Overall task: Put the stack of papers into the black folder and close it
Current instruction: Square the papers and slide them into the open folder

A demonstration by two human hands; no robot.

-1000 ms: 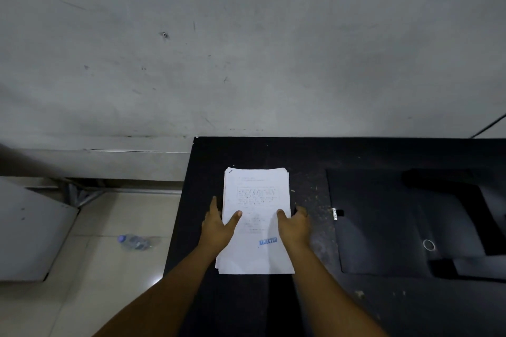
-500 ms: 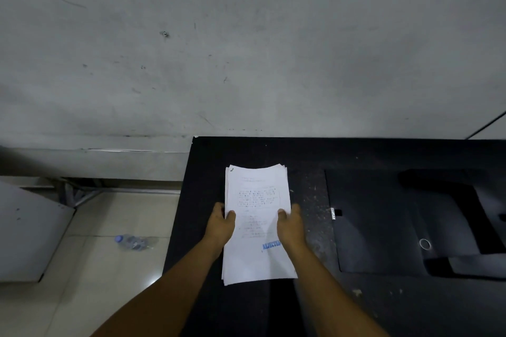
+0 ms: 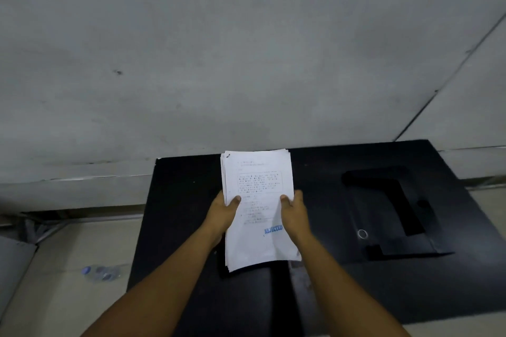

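Stack of papers (image 3: 257,208): one stack, held above black table (image 3: 178,200), clear of surface. Top sheet printed; body text too small to read; blue stamp "REJECTED" near lower right. Left hand (image 3: 223,213) clamps left edge, thumb on top. Right hand (image 3: 294,212) clamps right edge, thumb on top. Plastic bottle (image 3: 100,273): one, lying on floor at far left. Black folder (image 3: 388,213): one, lying open on table right of stack, well apart; small ring on cover.

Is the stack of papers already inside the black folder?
No, the stack of papers is gripped by the left hand and right hand, well apart from the black folder lying to the right.
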